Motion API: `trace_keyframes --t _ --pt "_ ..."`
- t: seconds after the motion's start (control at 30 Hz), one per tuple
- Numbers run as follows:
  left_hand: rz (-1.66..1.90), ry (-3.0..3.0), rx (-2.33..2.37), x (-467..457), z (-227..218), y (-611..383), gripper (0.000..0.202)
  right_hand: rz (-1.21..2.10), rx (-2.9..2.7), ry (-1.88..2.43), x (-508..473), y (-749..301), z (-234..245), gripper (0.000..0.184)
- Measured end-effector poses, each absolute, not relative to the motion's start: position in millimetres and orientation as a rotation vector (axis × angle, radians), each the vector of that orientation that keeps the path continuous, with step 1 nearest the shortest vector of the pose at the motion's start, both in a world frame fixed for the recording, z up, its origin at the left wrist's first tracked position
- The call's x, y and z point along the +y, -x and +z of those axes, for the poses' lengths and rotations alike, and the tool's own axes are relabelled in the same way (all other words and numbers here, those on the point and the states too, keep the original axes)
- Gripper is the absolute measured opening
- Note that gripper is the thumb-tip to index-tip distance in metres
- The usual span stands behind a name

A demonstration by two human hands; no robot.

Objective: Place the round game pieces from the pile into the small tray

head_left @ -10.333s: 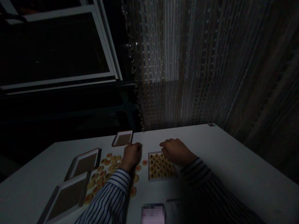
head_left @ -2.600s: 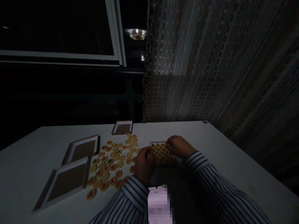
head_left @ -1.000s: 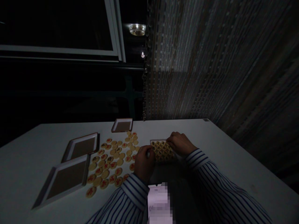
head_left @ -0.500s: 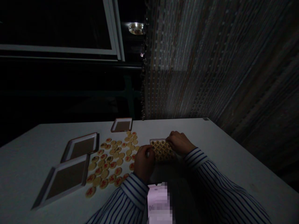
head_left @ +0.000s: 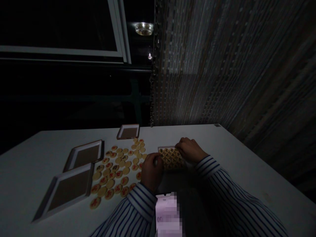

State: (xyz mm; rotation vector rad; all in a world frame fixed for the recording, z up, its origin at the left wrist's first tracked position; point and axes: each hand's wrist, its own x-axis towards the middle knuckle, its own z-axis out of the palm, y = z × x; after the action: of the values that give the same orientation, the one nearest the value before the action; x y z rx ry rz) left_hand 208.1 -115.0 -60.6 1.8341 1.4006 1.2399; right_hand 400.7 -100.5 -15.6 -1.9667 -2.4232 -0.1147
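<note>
A small box (head_left: 170, 147) holds rows of round wooden Chinese chess pieces (head_left: 169, 160) with black characters facing up. At its left side my left hand (head_left: 151, 171) is curled, thumb and fingers meeting in a loop; whatever they pinch is hidden. My right hand (head_left: 190, 149) rests at the box's right far corner, fingers bent over the edge and the outermost pieces. Its fingertips are partly hidden, so what they grip is unclear. To the left lie many loose Chinese chess pieces (head_left: 111, 183), some with red characters, a few with black, others blank side up.
Three shallow open trays or lids stand on the white table (head_left: 247, 184): a near one (head_left: 70, 189), a middle one (head_left: 87, 154) and a far one (head_left: 128, 132). A lit phone (head_left: 168, 214) is close to me between my forearms. Behind the table hangs a string curtain (head_left: 182, 65).
Both hands stay almost where they were at the box. The view has shifted very slightly; the loose pieces and trays lie as before.
</note>
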Motion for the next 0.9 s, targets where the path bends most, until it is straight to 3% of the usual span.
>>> trace_keyframes --t 0.9 --pt "1.231 -1.834 1.413 -113.6 -63.9 -209.0 0.020 -0.180 -2.487 1.894 -99.0 -391.6 -19.7 0.027"
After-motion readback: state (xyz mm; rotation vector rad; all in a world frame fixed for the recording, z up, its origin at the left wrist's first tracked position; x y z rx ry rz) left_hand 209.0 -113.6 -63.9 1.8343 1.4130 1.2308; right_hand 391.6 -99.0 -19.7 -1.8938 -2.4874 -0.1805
